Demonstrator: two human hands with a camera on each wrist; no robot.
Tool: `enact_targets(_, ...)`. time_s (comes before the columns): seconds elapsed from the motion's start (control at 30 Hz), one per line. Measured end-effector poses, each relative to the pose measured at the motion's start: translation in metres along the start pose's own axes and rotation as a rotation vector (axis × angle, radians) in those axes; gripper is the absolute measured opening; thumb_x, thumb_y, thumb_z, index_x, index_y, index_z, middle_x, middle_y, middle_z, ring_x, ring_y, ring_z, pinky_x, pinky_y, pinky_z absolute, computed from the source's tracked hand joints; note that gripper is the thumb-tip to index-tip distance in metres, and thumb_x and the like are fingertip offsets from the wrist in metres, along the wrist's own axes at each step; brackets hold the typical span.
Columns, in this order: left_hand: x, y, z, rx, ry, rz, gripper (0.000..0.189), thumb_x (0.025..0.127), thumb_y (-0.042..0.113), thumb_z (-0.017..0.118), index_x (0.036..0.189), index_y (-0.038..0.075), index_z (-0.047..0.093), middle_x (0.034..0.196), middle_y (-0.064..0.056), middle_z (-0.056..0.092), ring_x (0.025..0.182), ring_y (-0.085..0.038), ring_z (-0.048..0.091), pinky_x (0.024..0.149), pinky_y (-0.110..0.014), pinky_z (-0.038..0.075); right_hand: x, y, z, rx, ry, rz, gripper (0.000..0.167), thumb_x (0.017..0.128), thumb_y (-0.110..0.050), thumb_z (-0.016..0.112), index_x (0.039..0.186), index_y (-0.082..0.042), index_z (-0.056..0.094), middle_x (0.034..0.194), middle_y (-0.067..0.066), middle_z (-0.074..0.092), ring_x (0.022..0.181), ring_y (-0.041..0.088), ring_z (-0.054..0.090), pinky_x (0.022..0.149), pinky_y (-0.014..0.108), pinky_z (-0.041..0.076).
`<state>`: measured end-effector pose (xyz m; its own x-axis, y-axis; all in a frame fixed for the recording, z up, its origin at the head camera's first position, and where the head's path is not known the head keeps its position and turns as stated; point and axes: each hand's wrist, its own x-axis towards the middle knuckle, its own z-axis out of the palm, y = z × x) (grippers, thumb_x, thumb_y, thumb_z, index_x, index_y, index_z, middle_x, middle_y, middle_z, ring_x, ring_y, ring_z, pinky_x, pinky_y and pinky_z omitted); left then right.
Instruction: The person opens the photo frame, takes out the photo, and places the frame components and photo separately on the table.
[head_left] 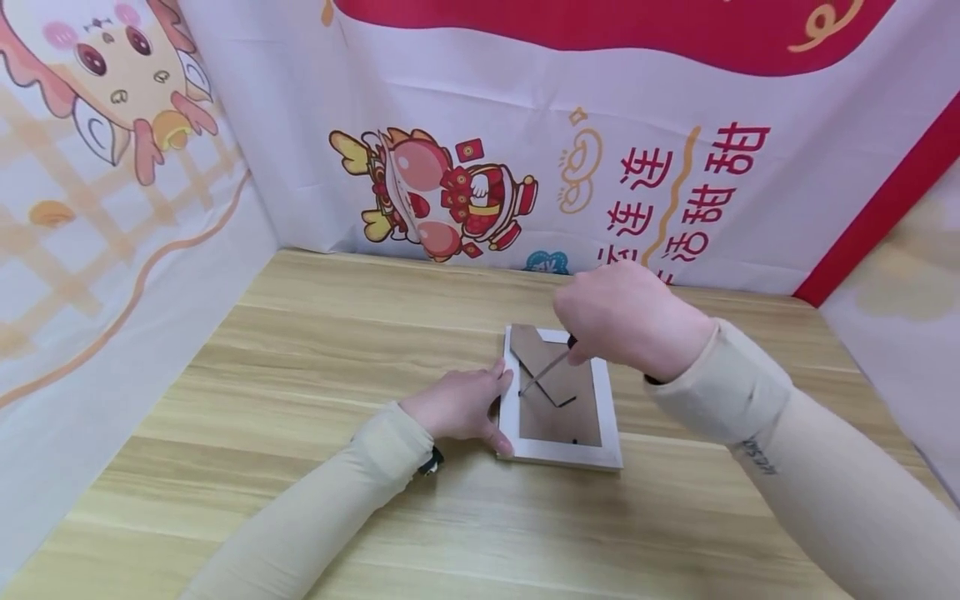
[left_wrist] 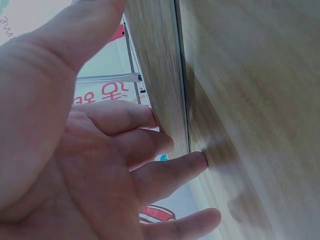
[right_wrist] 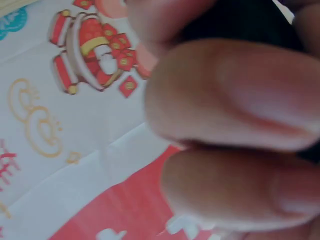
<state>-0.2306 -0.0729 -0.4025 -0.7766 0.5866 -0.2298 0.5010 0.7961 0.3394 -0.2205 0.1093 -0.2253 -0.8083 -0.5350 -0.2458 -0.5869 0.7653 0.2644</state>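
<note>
A white picture frame (head_left: 611, 417) lies on the wooden table, with a brown panel (head_left: 551, 425) inside its border. A thin, dark bent line crosses the panel; its nature is unclear. My left hand (head_left: 457, 404) rests against the frame's left side, thumb by the near left corner. In the left wrist view, the fingers (left_wrist: 170, 177) of that hand look extended and touch the frame's edge (left_wrist: 160, 75). Above the frame, my right hand (head_left: 626, 321) grips the dark handle of a screwdriver (head_left: 546, 369). Its thin shaft slants down to the inner left border. Curled fingers (right_wrist: 235, 95) mostly cover the handle in the right wrist view.
The light wooden table (head_left: 300, 333) extends around the frame. A printed cloth (head_left: 300, 125) with cartoon figures and red lettering hangs behind it. More printed cloth (head_left: 112, 308) stands along the left side, and a red band (head_left: 885, 208) runs down at the right.
</note>
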Motion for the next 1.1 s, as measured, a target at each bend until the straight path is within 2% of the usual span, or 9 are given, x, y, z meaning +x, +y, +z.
enact_targets(0.17,-0.002,0.000,0.001,0.001,0.014,0.004,0.112,0.067,0.055,0.085,0.152,0.000,0.036,0.157,-0.024,0.027,0.136,-0.030,0.043,0.108,-0.045,0.040,-0.012,0.024,0.022,0.121,0.048,-0.031,0.017,0.078,-0.038,0.084,0.072,-0.025,0.074,0.067,-0.012,0.063,0.059,0.009,0.056,0.055,0.033,0.048)
enact_targets(0.33,-0.003,-0.001,0.001,0.001,0.018,0.015,0.112,0.067,0.055,0.085,0.151,-0.001,0.036,0.156,-0.025,0.026,0.137,-0.032,0.041,0.108,-0.044,0.039,-0.023,0.046,0.045,0.203,0.101,-0.052,0.012,0.079,-0.039,0.083,0.079,-0.028,0.078,0.072,-0.015,0.066,0.062,0.005,0.057,0.057,0.033,0.049)
enact_targets(0.47,-0.002,-0.003,0.002,0.016,0.024,0.020,0.113,0.067,0.056,0.084,0.151,-0.001,0.036,0.156,-0.025,0.026,0.137,-0.032,0.041,0.107,-0.045,0.040,-0.027,0.055,0.060,0.242,0.148,-0.064,0.013,0.081,-0.039,0.082,0.077,-0.029,0.075,0.067,-0.016,0.061,0.058,0.006,0.052,0.053,0.033,0.044)
enact_targets(0.63,-0.002,-0.003,0.002,0.025,0.025,0.022,0.113,0.066,0.056,0.084,0.151,-0.001,0.036,0.156,-0.025,0.027,0.136,-0.032,0.043,0.106,-0.044,0.041,-0.027,0.062,0.074,0.290,0.207,-0.117,0.021,0.084,-0.038,0.079,0.069,-0.031,0.066,0.057,-0.016,0.049,0.053,0.005,0.042,0.049,0.031,0.036)
enact_targets(0.77,-0.001,-0.003,0.003,0.030,0.022,0.026,0.113,0.066,0.057,0.084,0.151,-0.001,0.036,0.156,-0.025,0.027,0.136,-0.031,0.043,0.106,-0.043,0.042,-0.027,0.064,0.078,0.301,0.229,-0.131,0.022,0.084,-0.035,0.080,0.068,-0.031,0.064,0.056,-0.016,0.046,0.052,0.005,0.041,0.049,0.030,0.034)
enact_targets(0.97,-0.001,-0.002,0.002,0.022,0.020,0.027,0.114,0.066,0.057,0.084,0.151,-0.001,0.036,0.156,-0.025,0.026,0.136,-0.032,0.042,0.107,-0.043,0.041,-0.025,0.059,0.070,0.319,0.157,-0.092,0.013,0.082,-0.037,0.081,0.075,-0.030,0.073,0.063,-0.016,0.056,0.056,0.005,0.049,0.052,0.030,0.041)
enact_targets(1.1,-0.001,-0.002,0.001,0.017,0.019,0.031,0.113,0.067,0.057,0.083,0.151,-0.002,0.035,0.156,-0.026,0.026,0.137,-0.032,0.041,0.107,-0.043,0.040,-0.020,0.056,0.062,0.286,0.137,-0.090,0.011,0.080,-0.039,0.083,0.080,-0.029,0.077,0.070,-0.016,0.063,0.061,0.004,0.054,0.056,0.031,0.047)
